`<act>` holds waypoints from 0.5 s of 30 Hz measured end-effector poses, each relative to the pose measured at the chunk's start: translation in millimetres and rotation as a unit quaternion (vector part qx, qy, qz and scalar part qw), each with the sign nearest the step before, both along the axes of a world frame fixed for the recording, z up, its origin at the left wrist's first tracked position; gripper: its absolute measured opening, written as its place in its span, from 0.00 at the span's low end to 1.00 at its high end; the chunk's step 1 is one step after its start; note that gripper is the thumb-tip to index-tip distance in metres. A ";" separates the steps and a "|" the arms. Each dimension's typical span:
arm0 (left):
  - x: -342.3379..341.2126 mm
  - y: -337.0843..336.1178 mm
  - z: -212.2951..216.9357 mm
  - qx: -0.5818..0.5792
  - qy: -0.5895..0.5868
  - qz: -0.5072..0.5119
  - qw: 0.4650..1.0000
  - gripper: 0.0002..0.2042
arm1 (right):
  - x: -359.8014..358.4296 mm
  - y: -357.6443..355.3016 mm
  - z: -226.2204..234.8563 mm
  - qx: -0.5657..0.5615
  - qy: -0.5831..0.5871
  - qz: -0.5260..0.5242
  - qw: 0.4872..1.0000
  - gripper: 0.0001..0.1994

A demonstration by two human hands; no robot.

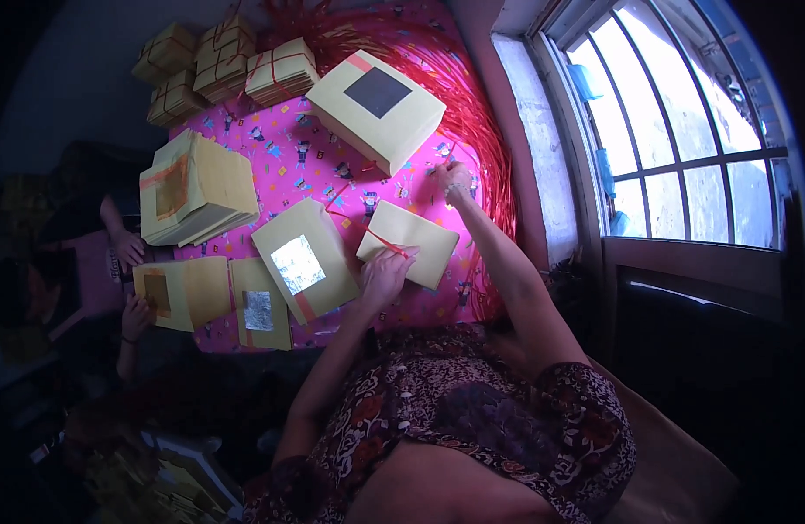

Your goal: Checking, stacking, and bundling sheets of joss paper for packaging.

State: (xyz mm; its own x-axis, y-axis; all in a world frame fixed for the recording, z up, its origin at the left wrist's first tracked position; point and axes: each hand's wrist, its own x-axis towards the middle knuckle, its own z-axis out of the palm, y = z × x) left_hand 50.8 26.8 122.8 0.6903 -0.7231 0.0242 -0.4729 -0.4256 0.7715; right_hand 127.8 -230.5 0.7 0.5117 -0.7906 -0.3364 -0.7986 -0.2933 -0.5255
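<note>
Pink table: tied bundles sat at far left corner, presumably out of way; loose ribbons lay along right edge. Near front edge, left hand held red strip against paper stack, seemingly steadying it; right hand clenched, contents unclear.

Narrow free pink cover between large stack and small stack, red ribbons rightward

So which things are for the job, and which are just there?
For the job, it seems:
paper stack under the left hand
red ribbon across it
loose red ribbons
ribbon-tied paper bundles

Probably just there:
barred window
light-blue pieces beside it
</note>
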 end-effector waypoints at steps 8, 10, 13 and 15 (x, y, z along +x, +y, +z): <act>25.4 -2.7 -4.5 -0.004 -0.062 -0.036 0.997 0.14 | -61.1 76.5 118.6 0.017 -0.278 0.197 0.940 0.10; 29.8 -5.8 -4.6 0.017 -0.036 -0.034 0.999 0.13 | -71.6 89.6 141.1 0.006 -0.291 0.199 0.936 0.09; 33.1 -10.2 -7.5 0.053 -0.006 -0.043 0.998 0.13 | -88.8 106.7 156.2 0.009 -0.296 0.209 0.932 0.07; 35.8 -8.1 -24.0 -0.045 0.052 0.018 0.997 0.12 | -99.0 121.3 153.6 0.004 -0.315 0.224 0.922 0.05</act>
State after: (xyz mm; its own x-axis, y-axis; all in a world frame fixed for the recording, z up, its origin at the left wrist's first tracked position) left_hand 86.6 18.7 98.8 0.7176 -0.6963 0.0159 -0.3747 -0.3667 0.8515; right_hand 28.8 -109.2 154.3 0.8823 -0.4510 0.1347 -0.1338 -0.5147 -0.8469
